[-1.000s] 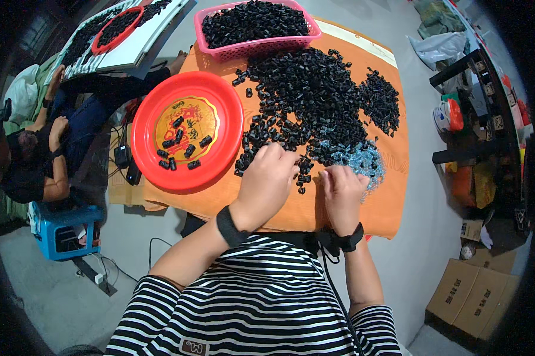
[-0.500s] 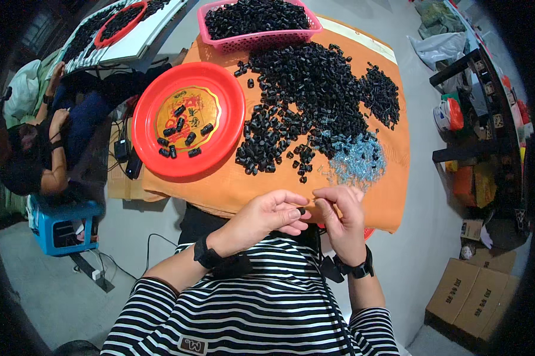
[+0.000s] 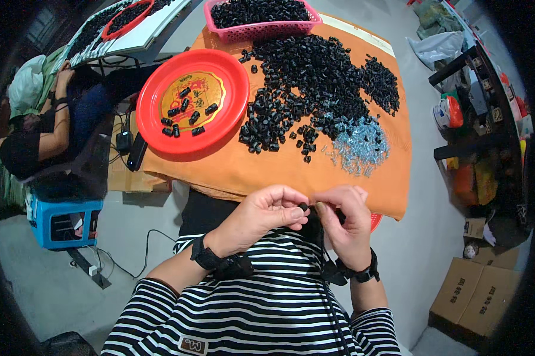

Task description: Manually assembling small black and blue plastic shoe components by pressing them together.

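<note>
Close to the near edge of the orange-covered table (image 3: 214, 181), my left hand (image 3: 267, 213) pinches a small black plastic part (image 3: 303, 207) between thumb and fingertips. Right beside it, my right hand (image 3: 347, 222) has thumb and forefinger pressed together at the part; whatever they hold is too small to make out. Beyond my hands lie a heap of small black parts (image 3: 315, 77), a pile of thin black pieces (image 3: 379, 83) and a pile of little clear-blue springs (image 3: 362, 145). A red plate (image 3: 235, 113) at the left carries several black cylindrical pieces (image 3: 194, 117).
A pink basket (image 3: 264, 31) full of black parts stands at the far edge. At the left a person (image 3: 48, 130) sits by a white table (image 3: 155, 29) and a blue stool (image 3: 66, 225). Dark shelving (image 3: 481, 107) and cardboard boxes (image 3: 469, 296) flank the right.
The view has shifted slightly, so the table and plate sit higher in the picture. My right fingertips have come closer to the black part in my left hand.
</note>
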`<state>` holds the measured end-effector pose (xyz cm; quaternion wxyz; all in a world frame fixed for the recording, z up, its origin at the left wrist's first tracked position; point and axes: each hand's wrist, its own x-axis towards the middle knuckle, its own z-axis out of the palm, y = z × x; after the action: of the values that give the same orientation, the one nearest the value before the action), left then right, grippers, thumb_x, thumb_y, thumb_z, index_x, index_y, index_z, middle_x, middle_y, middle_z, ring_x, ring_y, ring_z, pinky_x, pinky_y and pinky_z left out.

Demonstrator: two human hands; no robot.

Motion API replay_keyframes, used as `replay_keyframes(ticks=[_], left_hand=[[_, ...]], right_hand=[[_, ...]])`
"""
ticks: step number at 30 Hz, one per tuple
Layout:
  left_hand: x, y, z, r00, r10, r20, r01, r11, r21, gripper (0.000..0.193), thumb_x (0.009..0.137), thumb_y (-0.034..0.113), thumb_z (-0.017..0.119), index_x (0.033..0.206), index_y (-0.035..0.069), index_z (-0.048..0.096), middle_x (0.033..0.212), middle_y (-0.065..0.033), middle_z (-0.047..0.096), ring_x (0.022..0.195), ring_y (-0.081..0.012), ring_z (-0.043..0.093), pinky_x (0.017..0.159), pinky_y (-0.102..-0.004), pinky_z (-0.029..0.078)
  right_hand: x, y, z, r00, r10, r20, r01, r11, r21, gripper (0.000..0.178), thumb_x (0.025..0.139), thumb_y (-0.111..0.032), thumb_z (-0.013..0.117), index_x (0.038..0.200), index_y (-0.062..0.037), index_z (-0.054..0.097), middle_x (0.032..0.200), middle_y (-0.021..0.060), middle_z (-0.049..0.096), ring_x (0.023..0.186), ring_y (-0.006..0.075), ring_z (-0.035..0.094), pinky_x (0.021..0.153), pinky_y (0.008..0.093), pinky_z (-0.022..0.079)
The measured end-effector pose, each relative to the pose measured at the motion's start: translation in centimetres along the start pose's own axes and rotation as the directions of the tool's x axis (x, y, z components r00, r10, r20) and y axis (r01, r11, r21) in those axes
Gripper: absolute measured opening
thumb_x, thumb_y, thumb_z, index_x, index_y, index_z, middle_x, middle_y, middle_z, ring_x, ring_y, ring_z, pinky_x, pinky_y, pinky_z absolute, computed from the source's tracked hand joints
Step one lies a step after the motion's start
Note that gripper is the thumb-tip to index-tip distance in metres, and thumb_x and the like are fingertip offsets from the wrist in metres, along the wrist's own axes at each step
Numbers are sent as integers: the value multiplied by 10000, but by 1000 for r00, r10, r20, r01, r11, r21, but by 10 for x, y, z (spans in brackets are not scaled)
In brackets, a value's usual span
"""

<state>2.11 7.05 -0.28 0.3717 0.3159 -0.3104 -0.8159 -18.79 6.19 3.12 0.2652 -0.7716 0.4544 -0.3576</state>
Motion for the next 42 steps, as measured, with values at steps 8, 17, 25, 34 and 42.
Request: replay_keyframes(ticks=[8,17,25,34,42], left_hand=[[-4,-12,-5,999,45,-3,-45,999,18,326,1027,127,622,1316,-19,587,1125,-70,681,1005,-117,676,912,-263,559],[-2,-10,-3,994,68,-81,-62,996,65,305,1024,113,619,1300,-14,598,1115,-67,679,962,-115,671,885,-259,561],[-1,0,-6,998,-48,-46,37,977,-208,279,1021,109,617,1280,7,600,1131,-96,687,1001,-157,696,852,-268,589],[2,-10,-11,997,56,-47,-60,996,-68,273,1011,108,637,1261,3,604,1126,-81,691,1013,-132,694,836,-240,587],[1,-4,-1,995,44,-94,-49,997,-56,279,1019,114,628,1265,-12,592,1133,-94,685,1062,-151,691,899,-267,584]], right_hand=[[0,-4,0,999,-28,44,27,999,24,125,875,-29,731,993,-60,707,874,33,643,861,191,578,824,323,395],[2,-2,5,999,15,-34,-16,1000,-5,142,871,-56,748,999,-110,719,885,6,685,800,159,614,849,335,335],[0,1,7,997,8,-75,-12,999,-44,114,878,-50,743,977,-93,706,834,22,647,753,171,575,826,342,342],[3,-6,10,999,-49,-2,49,998,-29,199,842,-32,760,1024,-106,728,910,19,683,890,197,632,871,361,343],[6,-7,8,999,-48,14,49,997,-67,227,830,-8,747,1033,-107,726,894,17,678,892,193,635,875,365,337]])
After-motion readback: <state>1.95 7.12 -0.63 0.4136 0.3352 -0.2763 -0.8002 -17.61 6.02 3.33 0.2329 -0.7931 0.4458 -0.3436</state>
